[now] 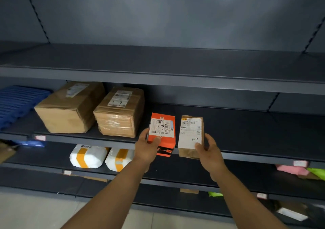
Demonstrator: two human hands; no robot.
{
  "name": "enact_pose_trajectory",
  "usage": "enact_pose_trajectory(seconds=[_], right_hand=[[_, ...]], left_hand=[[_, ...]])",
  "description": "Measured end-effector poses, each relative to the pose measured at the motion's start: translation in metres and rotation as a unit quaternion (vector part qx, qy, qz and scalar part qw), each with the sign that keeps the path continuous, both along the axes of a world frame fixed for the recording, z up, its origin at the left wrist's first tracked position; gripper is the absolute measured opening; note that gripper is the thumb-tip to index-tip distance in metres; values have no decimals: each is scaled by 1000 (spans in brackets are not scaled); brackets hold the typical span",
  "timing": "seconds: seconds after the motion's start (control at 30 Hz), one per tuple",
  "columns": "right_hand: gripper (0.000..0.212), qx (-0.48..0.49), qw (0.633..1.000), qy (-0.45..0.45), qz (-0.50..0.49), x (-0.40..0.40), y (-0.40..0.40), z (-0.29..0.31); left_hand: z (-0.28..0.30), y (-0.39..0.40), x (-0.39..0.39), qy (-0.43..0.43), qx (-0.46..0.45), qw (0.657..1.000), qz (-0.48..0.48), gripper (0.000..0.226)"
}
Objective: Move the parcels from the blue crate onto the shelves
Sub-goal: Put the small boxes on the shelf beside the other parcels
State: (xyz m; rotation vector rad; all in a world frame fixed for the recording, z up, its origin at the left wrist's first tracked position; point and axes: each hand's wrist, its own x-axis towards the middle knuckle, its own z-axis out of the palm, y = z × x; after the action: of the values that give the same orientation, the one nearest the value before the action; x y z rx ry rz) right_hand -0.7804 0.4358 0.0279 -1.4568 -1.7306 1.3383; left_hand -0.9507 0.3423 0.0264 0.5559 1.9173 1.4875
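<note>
My left hand (148, 147) grips an orange box parcel (164, 141) with a white label marked 1-7, held at the front edge of the middle shelf (246, 135). My right hand (209, 154) grips a small brown parcel (190, 133), also labelled 1-7, just to the right of the orange one. Both parcels stand upright over the shelf lip. To the left on the same shelf sit two brown cardboard boxes (70, 109) (119, 112). The blue crate is not clearly in view.
A blue ribbed plastic item (17, 103) lies at the shelf's far left. Two white parcels with orange tape (88, 156) (119, 159) sit one shelf down. Pink (292, 169) and green (316, 173) bags lie at lower right. The top shelf (158, 61) holds nothing visible.
</note>
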Motion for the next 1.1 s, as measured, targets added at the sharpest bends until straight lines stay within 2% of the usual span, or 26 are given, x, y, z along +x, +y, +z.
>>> enact_pose_trajectory(seconds=[0.2, 0.3, 0.4, 0.5, 0.6, 0.73, 0.8, 0.87, 0.9, 1.1], right_hand=[[51, -6, 999, -20, 25, -37, 52, -12], [51, -6, 998, -43, 44, -50, 76, -20], [48, -2, 996, -67, 63, -60, 93, -29], [45, 2, 992, -99, 84, -66, 103, -38], [46, 14, 988, -116, 100, -71, 108, -47], [64, 107, 972, -154, 142, -73, 111, -45], [67, 187, 933, -222, 213, -72, 111, -44], [60, 237, 896, -271, 258, -75, 113, -46], [58, 248, 889, -280, 263, -77, 113, -46], [58, 247, 883, -313, 248, -93, 114, -38]], left_hand=[[-5, 46, -34, -12, -30, 999, 32, 44], [-10, 67, -45, -4, -56, 998, 35, 51], [-17, 81, -55, 50, -117, 992, 22, 66], [-23, 86, -58, 137, -169, 976, -4, 68], [-23, 84, -57, 292, -210, 932, -41, 68], [-22, 82, -58, 496, -275, 809, -157, 59], [-23, 85, -58, 538, -289, 765, -202, 58], [-24, 89, -59, 555, -290, 750, -213, 56], [-24, 91, -61, 558, -289, 749, -210, 56], [-18, 104, -69, 554, -335, 733, -208, 68]])
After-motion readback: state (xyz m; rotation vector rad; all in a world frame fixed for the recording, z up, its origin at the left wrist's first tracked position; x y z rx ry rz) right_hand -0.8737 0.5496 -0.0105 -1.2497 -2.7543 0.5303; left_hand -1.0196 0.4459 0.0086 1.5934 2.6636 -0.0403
